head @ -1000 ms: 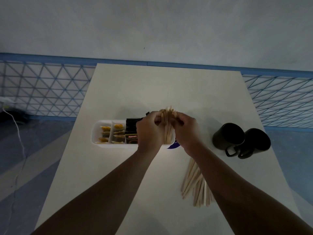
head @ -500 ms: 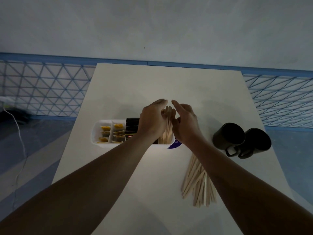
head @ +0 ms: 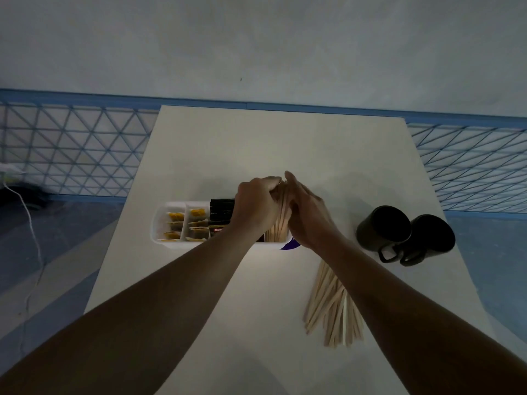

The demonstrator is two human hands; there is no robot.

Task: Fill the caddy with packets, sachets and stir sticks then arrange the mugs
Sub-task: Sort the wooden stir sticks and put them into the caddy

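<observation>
A white caddy lies across the middle of the table. Yellow sachets fill its two left compartments and black packets the one beside them. A bundle of wooden stir sticks stands in the right end of the caddy, between my hands. My left hand curls its fingers over the tops of the sticks. My right hand presses against the bundle from the right with fairly straight fingers. Two black mugs stand touching at the right, handles toward me.
A loose pile of stir sticks lies on the table under my right forearm. A blue-and-white label peeks out at the caddy's near right corner. The white table ends at a blue mesh fence.
The stick tips poked above my gripping hands a second ago. My fingers opened, rose over the tops and closed in again; the bundle now sits lower in the caddy.
</observation>
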